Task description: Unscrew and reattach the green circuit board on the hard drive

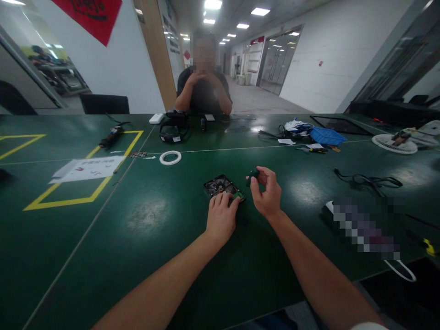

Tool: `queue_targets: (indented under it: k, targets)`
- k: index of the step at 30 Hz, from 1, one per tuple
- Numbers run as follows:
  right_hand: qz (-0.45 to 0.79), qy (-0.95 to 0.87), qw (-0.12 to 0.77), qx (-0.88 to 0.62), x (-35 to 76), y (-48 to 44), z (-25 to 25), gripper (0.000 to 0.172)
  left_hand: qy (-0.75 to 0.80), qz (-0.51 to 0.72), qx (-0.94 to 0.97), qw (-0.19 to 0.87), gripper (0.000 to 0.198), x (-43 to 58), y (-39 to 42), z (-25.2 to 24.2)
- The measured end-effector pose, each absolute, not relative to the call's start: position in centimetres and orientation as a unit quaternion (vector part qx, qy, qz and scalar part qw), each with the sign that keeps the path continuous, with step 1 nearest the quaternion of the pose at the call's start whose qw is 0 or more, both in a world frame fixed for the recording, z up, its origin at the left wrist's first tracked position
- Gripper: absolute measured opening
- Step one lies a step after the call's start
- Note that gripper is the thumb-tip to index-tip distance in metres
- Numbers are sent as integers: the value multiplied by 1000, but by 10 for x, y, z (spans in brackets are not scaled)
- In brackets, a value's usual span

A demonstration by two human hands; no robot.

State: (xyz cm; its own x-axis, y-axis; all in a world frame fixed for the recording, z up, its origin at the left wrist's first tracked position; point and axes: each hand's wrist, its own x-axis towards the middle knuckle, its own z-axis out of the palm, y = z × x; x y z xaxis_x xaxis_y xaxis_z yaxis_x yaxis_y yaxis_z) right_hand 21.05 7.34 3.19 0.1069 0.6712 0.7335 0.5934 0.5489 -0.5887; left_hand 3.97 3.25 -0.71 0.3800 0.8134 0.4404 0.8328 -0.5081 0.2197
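A small black square device with a round centre (219, 184), like a fan or an opened drive, lies on the green table (154, 247). My left hand (222, 217) rests on its near edge, fingers bent over it. At its right corner a small green part (238, 195) shows beside my left fingertips. Just right of the device, my right hand (266, 191) pinches a dark, rounded tool handle (253, 174) between thumb and fingers. From the handle a thin shaft seems to slant down to the device's right corner; its tip is too small to make out.
Behind the table sits a person (202, 91). A white ring (170, 158), a headset (174, 128) and paper (89, 168) lie to the left. On the right are a blue tray (327, 136), a black cable (369, 179) and a blurred long object (366, 229).
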Motion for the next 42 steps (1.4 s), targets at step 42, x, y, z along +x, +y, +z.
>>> queue_targets:
  k: [42]
  targets:
    - [-120,-722,528,-431,218,80,45,25,-500,-259,-826,26,43,39,30,-6]
